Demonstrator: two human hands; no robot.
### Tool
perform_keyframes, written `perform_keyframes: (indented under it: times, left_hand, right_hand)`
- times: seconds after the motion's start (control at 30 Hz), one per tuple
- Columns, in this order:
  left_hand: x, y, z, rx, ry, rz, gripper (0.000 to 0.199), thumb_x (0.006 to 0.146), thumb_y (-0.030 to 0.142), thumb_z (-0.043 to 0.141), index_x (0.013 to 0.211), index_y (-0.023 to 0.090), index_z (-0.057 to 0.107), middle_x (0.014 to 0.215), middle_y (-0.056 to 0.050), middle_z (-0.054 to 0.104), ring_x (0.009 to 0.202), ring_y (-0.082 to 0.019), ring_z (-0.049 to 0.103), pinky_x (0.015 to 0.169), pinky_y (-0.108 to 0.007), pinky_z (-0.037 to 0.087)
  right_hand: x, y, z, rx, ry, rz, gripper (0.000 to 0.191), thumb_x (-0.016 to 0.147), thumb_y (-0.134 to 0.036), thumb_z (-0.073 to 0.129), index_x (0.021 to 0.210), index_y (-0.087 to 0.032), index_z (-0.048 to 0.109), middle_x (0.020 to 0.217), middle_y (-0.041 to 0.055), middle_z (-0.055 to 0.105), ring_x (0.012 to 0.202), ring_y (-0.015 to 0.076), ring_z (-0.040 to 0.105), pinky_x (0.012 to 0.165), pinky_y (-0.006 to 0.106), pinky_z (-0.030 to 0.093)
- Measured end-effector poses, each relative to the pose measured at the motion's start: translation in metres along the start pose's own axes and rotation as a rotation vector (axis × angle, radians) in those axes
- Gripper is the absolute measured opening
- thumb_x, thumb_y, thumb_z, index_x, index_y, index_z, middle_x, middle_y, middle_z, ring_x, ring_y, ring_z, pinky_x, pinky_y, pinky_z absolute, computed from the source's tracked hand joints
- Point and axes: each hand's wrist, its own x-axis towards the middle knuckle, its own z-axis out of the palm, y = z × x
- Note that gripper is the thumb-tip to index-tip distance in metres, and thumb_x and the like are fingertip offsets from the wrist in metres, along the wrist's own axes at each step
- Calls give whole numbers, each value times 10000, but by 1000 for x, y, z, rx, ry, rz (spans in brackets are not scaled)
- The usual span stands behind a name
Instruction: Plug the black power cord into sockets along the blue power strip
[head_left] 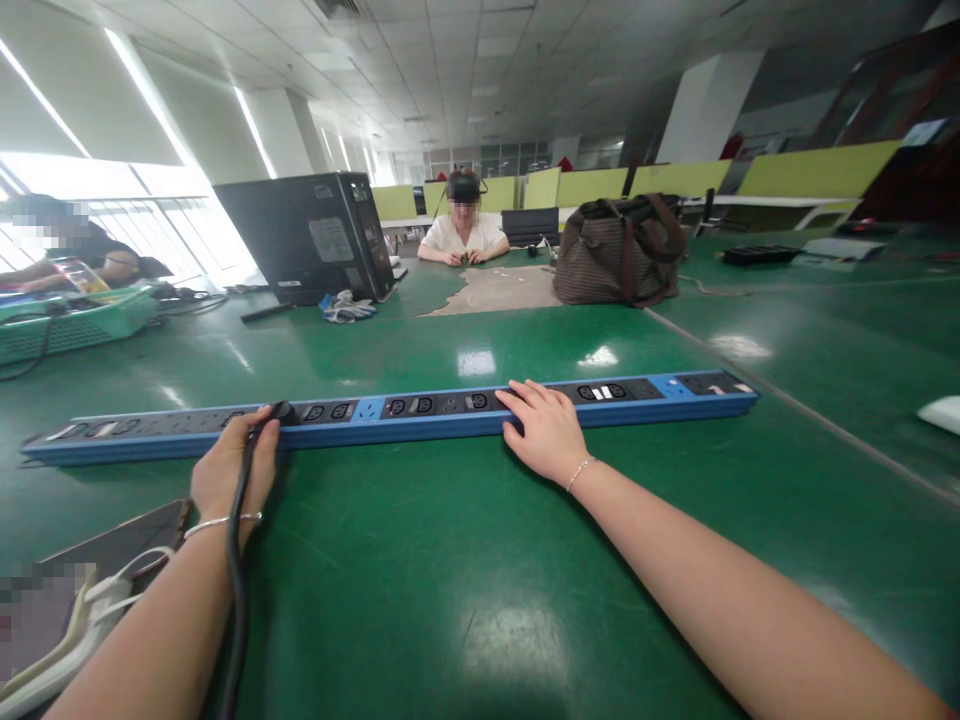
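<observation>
A long blue power strip [411, 430] with black and blue socket sections lies across the green table in front of me. My left hand [236, 465] is closed round a black power plug [283, 411] at the strip's left half. From the plug a thick black cable [237, 560] runs down past my wrist. Whether its pins are inside a socket is hidden. My right hand [546, 430] lies across the strip right of its middle, fingers stretched over the sockets and thumb at the near edge. Some sockets are covered by my hands.
A black computer case [307, 240] stands at the back left, with gloves [346, 307] beside it. A green basket [82, 325] is at far left, a brown bag [619, 250] at the back. White cables [90, 620] lie near front left. One person [463, 235] sits opposite, another at left.
</observation>
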Motion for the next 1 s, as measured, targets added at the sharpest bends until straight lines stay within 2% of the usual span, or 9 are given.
perform_keyframes:
  times: [0.17,0.53,0.73,0.87,1.0]
  left_hand:
    - [6,8,-6,54,-6,44,442,761,566,489,1091,321,651,732,-68,657,673,-263,600,694,-442,488]
    - [2,1,1,18,-10,-6,454,774,580,466,1136,346,609,784,-56,651,700,-258,598,687,-403,474]
    - [3,-4,12,-82,133,112,396,786,494,502,1093,281,635,824,-44,665,748,-225,601,756,-361,460]
    - [4,-2,10,-164,188,111,382,788,457,510,1064,239,656,897,-44,678,823,-213,604,812,-347,454]
    - [7,2,1,-239,413,53,400,803,424,496,1088,191,653,967,-60,674,903,-215,599,865,-357,447]
  right_hand:
    - [0,1,0,-6,2,-6,426,844,-307,468,1259,-276,560,1363,26,519,1278,234,412,1029,423,293]
    - [0,1,0,3,-2,-10,425,844,-297,468,1259,-274,560,1366,29,517,1278,235,414,1029,428,294]
    - [0,0,0,2,5,-9,424,843,-299,470,1255,-273,565,1362,27,521,1275,233,416,1029,423,296]
    - [0,0,0,1,5,-8,428,838,-294,474,1256,-272,564,1364,26,519,1273,237,420,1030,424,295]
    - [1,0,1,1,0,-11,428,837,-295,477,1255,-273,564,1362,25,521,1273,236,419,1030,425,296]
